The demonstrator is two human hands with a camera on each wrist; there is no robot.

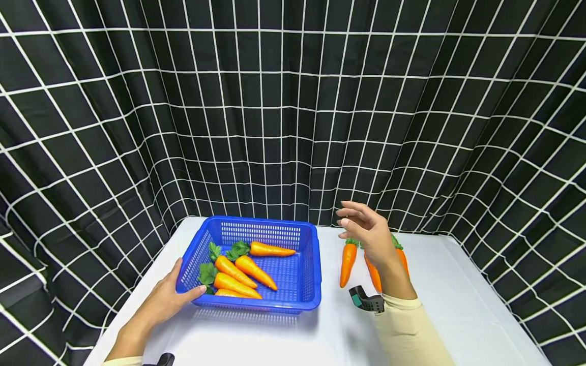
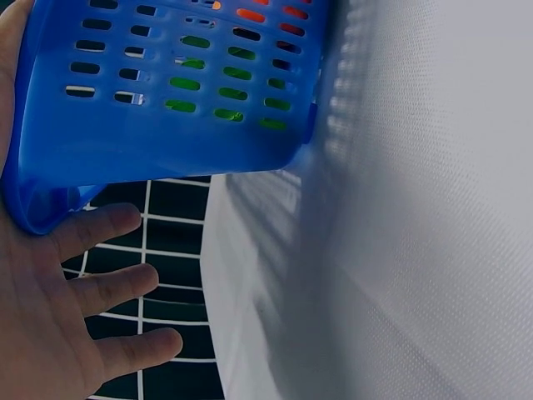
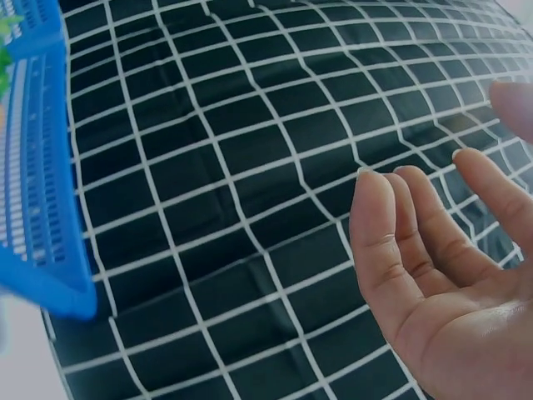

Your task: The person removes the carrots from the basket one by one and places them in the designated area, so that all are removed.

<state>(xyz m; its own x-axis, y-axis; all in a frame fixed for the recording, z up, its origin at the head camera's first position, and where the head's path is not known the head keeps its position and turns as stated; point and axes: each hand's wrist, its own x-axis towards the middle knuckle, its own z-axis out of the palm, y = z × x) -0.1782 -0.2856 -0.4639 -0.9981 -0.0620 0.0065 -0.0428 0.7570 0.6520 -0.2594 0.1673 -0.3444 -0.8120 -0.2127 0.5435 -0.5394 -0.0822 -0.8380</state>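
Observation:
A blue plastic basket (image 1: pixel 293 306) with slotted walls stands on the left part of the table. Several orange carrots (image 1: pixel 235 284) with green leafy tops lie inside it. My left hand (image 1: pixel 162 300) rests at its near left corner, thumb along the front rim; in the left wrist view three fingers (image 2: pixel 125 287) extend straight beside the corner. To the right, my right hand (image 1: pixel 368 234) is raised with loosely bent fingers and nothing in them. Below and around it lie three more carrots (image 1: pixel 348 264), two of them partly hidden by the hand and wrist.
A white cloth covers the table (image 1: pixel 458 295). Black curtain (image 1: pixel 284 127) with a white grid encloses the back and both sides, close behind the basket. A dark wrist-camera mount (image 1: pixel 366 300) sits on the right wrist.

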